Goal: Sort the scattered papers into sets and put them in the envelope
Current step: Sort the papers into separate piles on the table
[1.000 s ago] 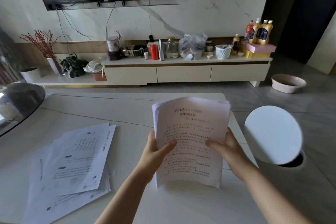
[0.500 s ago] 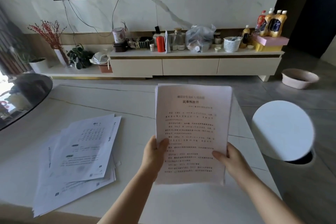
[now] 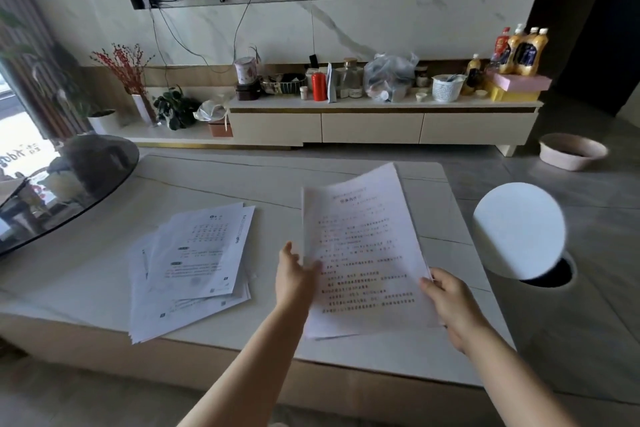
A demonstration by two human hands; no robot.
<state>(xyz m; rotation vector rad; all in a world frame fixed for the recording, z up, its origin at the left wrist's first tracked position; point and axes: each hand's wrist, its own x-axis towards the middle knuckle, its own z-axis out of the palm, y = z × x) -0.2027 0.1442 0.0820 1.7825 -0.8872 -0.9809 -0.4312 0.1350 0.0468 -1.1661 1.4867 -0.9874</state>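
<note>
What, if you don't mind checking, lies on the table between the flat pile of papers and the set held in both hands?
Nothing: in the head view, only bare marble table separates the paper pile from the held set, apart from the left hand gripping that set's edge.

My left hand (image 3: pixel 294 279) and right hand (image 3: pixel 450 303) are bare, with no gloves, rings or anything else worn on the fingers that I can see. My forearms are bare too, right down to the bottom edge of the view, so no sleeve or cuff shows on either one. There is no watch, band or bracelet at either wrist. My fingers look slim, and the nails are too small and blurred here for me to tell their length or whether they carry polish. Nothing else of my body or clothing comes into the head view.
</note>
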